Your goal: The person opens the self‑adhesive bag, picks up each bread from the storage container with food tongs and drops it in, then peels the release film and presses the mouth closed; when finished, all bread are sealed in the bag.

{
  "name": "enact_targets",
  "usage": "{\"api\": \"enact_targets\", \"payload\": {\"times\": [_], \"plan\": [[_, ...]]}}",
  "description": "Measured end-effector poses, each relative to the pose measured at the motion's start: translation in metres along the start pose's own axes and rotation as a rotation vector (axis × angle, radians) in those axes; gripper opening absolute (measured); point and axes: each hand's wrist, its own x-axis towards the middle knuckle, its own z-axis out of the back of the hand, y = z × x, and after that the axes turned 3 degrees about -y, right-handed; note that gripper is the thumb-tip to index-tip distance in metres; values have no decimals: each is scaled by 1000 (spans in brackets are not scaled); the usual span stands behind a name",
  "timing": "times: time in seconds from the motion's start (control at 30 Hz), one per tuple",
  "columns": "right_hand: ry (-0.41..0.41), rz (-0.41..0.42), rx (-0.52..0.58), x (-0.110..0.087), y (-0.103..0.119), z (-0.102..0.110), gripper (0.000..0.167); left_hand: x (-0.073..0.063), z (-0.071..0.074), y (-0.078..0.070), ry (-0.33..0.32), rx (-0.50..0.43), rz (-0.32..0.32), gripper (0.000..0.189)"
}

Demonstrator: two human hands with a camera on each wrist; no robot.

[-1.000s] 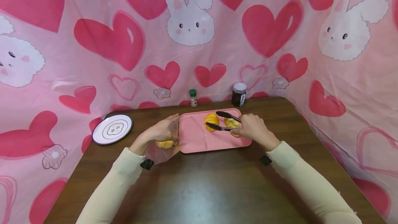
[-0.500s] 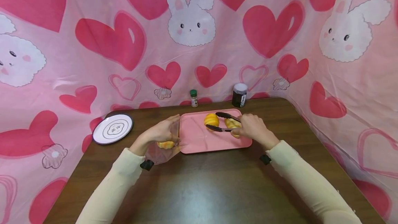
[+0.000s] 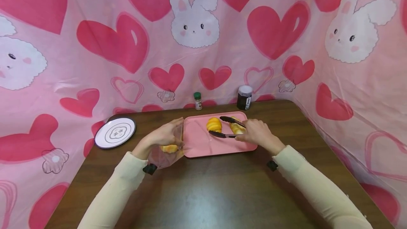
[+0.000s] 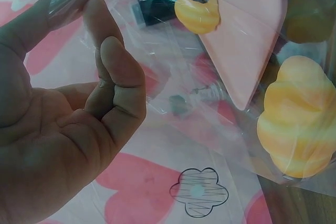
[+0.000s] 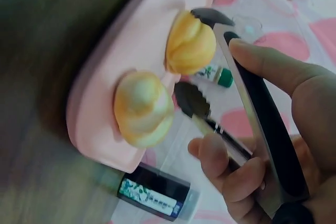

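Note:
My left hand (image 3: 163, 134) pinches the upper edge of a clear plastic bag (image 3: 160, 159) at the tray's left end. Inside the bag lies a yellow bread roll (image 4: 296, 121), partly covered by the hand in the head view. With my right hand (image 3: 259, 133) I grip black-and-silver tongs (image 5: 265, 124), thumb along one arm and fingers curled round the other. The spread tong tips stand on either side of a ridged yellow roll (image 3: 214, 125) on the pink tray (image 3: 198, 140). A second, paler roll (image 5: 143, 109) sits on the tray to its right, partly behind the tongs.
A white plate (image 3: 115, 132) with a dark rim lies at the table's left edge. Behind the tray stand a green-capped shaker bottle (image 3: 198, 101) and a dark jar (image 3: 244, 98) with a whitish lid. A pink printed cloth (image 3: 197, 56) hangs behind the wooden table (image 3: 203, 190).
The tong tips have shifted slightly left, and the ridged yellow roll has moved a little left with them. The left hand and bag stay in place.

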Motion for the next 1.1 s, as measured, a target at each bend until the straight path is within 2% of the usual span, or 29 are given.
{"api": "enact_targets", "payload": {"times": [0.13,0.33,0.57,0.7,0.83,1.1], "plan": [[15,-4,-9,-2,2,-4,69,0,0,-1,5,-1,5,95],[-12,36,-23,-3,-7,-2,60,-1,-1,-2,-1,-15,10,95],[-33,-13,-20,-6,-3,-9,67,0,-1,-2,-16,-10,-9,94],[-43,-7,-18,-9,-1,-13,60,0,-1,-2,-11,-27,1,96],[-46,1,-19,-11,-1,-11,57,0,-1,-1,-16,-18,-5,96],[-81,19,11,-12,-2,2,61,1,0,0,-24,-31,1,96]]}}
